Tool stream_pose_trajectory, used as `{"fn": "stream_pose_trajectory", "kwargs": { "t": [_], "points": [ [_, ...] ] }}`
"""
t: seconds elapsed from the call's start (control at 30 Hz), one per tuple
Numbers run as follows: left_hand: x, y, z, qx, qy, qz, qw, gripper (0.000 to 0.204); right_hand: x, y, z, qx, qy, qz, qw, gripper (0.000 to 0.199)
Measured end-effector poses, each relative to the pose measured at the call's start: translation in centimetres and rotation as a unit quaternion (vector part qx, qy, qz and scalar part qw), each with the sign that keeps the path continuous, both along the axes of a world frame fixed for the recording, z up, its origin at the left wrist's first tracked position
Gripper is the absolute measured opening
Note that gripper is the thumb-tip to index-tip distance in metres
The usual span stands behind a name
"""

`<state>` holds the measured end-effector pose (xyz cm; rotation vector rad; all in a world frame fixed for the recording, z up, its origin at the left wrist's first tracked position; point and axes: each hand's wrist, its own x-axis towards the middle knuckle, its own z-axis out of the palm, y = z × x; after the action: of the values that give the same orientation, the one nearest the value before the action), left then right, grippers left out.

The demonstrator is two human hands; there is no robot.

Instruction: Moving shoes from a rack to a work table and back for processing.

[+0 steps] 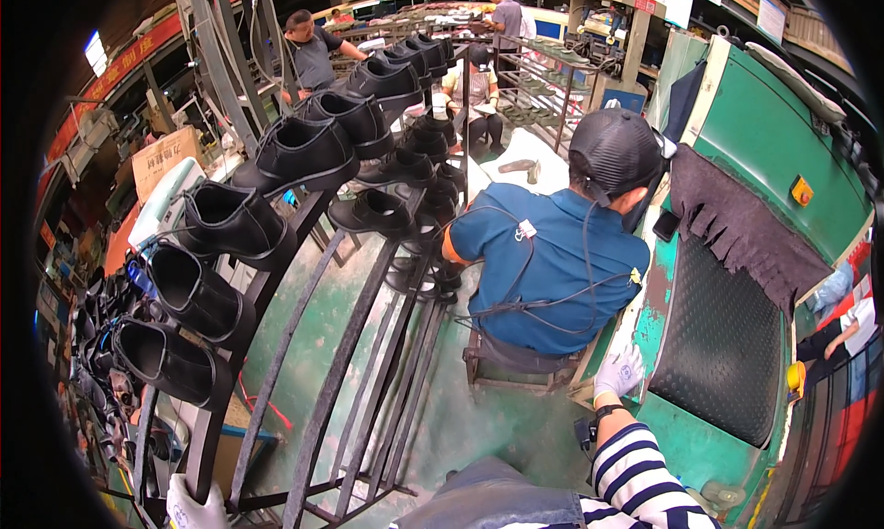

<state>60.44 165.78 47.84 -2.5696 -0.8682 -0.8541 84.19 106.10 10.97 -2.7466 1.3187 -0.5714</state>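
My left hand (195,511), in a white glove, is closed around the near end of a dark metal bar of the shoe rack (214,428). Part of that hand is cut off by the lower edge of the view. Black shoes stand in a line along the rack's upper rail, the nearest being one black shoe (170,361). More shoes sit on a lower tier. My right hand (619,372), also gloved, lies with fingers extended on the pale edge of the green conveyor machine (656,331); it holds nothing.
Just ahead, a co-worker in a blue shirt (552,262) and black cap sits on a low stool beside the machine. Its dark textured belt (718,345) runs under a ragged cloth flap (741,220). Further off are other people and shoe racks. A cardboard box (166,161) stands left.
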Motion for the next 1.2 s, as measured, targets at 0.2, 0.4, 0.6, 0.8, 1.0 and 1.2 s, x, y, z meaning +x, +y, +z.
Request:
{"fn": "stream_pose_trajectory", "kwargs": {
  "t": [0.2, 0.4, 0.6, 0.8, 1.0, 1.2],
  "points": [
    [-0.3, 1.2, -0.8, 0.018, 0.022, 0.014, 1.0, 0.033, 0.1, -0.7, -1.1, -0.003, 0.025, 0.003, 1.0, 0.049],
    [-0.8, 2.7, -2.3, -0.089, -0.001, 0.026, 0.996, 0.025, 0.2, -0.7, -1.3, -0.032, 0.002, 0.007, 0.999, 0.049],
    [-0.9, 2.6, -2.3, -0.064, 0.001, 0.019, 0.998, 0.025, 0.1, -0.9, -1.7, -0.033, -0.01, 0.012, 0.999, 0.047],
    [-0.5, 2.0, -2.0, -0.079, 0.001, 0.027, 0.996, 0.026, 0.1, -0.6, -1.4, -0.03, 0.019, 0.007, 0.999, 0.049],
    [-0.3, 1.8, -2.1, -0.059, -0.012, 0.026, 0.998, 0.026, 0.1, 0.3, 0.6, 0.007, 0.071, 0.003, 0.997, 0.049],
    [0.2, 1.4, -1.5, -0.106, -0.004, 0.037, 0.994, 0.023, 0.3, -0.7, -1.1, -0.016, 0.092, -0.009, 0.996, 0.048]
  ]
}}
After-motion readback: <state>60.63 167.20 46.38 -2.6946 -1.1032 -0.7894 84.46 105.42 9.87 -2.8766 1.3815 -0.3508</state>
